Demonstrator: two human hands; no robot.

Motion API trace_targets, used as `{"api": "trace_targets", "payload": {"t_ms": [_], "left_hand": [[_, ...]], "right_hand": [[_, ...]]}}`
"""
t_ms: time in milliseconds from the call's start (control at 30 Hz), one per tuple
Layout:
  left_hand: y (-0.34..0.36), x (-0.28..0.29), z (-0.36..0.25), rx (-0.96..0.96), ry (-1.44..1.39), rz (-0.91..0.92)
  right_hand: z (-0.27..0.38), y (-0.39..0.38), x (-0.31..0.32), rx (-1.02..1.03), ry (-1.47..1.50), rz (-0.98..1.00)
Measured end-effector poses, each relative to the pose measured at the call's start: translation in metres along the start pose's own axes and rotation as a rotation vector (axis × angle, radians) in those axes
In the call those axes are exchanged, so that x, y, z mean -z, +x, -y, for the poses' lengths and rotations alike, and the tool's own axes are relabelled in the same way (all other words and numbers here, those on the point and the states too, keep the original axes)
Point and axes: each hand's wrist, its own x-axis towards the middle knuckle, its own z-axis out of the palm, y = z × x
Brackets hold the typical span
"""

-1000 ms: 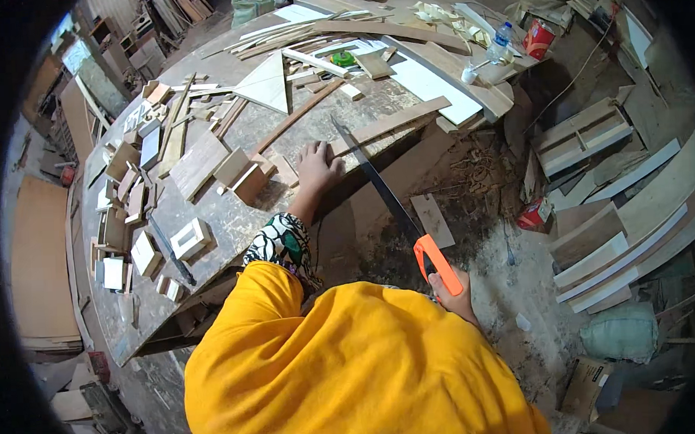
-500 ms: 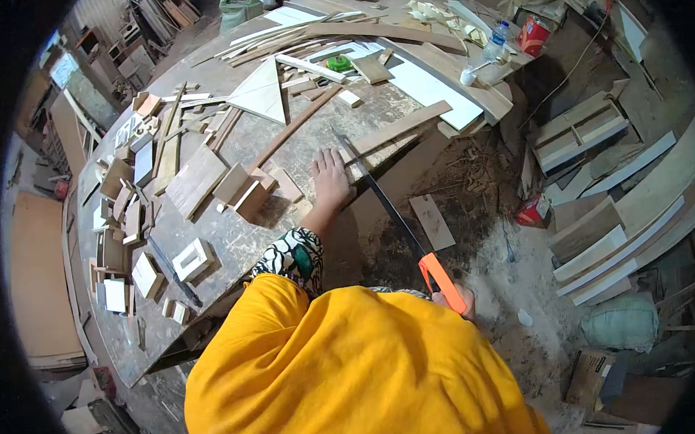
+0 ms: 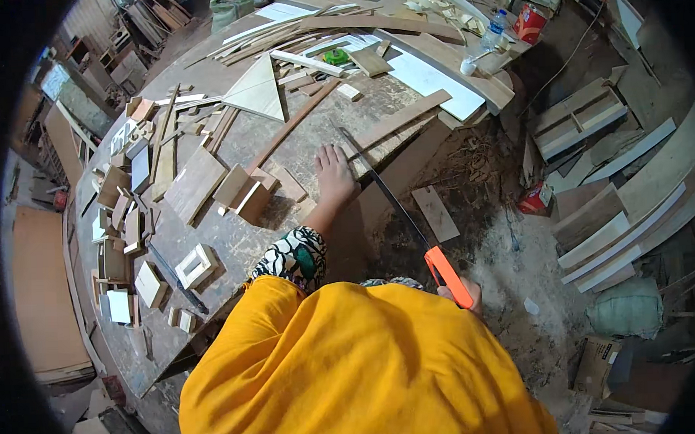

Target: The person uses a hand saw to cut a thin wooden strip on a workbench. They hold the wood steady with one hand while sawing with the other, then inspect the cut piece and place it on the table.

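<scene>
A: Grip status?
B: R hand [image 3: 474, 295] clenched on orange-hdl saw [image 3: 450, 273]; blade [image 3: 397, 206] crosses wood strip [image 3: 405, 120] nr strip's L end.
A: Other side?
B: L hand [image 3: 334, 175] palm-down, bench [image 3: 314, 130] edge, just L of blade; grip on strip: can't tell.
A: Surroundings?
B: Strip at bench's front edge; green tape measure [image 3: 334, 57] beyond.

The right hand [image 3: 475, 294] holds an orange-handled handsaw [image 3: 406, 216] across a wooden strip [image 3: 405, 119] on the table [image 3: 303, 147]. The left hand [image 3: 335, 177] lies beside the handsaw.
</scene>
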Motion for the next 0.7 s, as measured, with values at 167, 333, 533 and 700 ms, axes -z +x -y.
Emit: {"api": "trace_targets", "payload": {"t_ms": [167, 333, 533, 700], "left_hand": [[0.0, 0.003, -0.003, 0.006, -0.057, -0.005], [-0.002, 0.028, -0.014, -0.008, -0.071, 0.074], [-0.003, 0.004, -0.006, 0.02, 0.037, 0.019], [0.008, 0.028, -0.031, 0.114, -0.005, 0.131]], "right_hand": [[-0.008, 0.011, 0.008, 0.131, -0.363, 0.055], [-0.003, 0.01, 0.012, 0.147, -0.116, 0.016], [-0.014, 0.01, 0.017, 0.029, -0.048, 0.072], [-0.024, 0.021, 0.022, 0.083, -0.246, 0.105]]}}
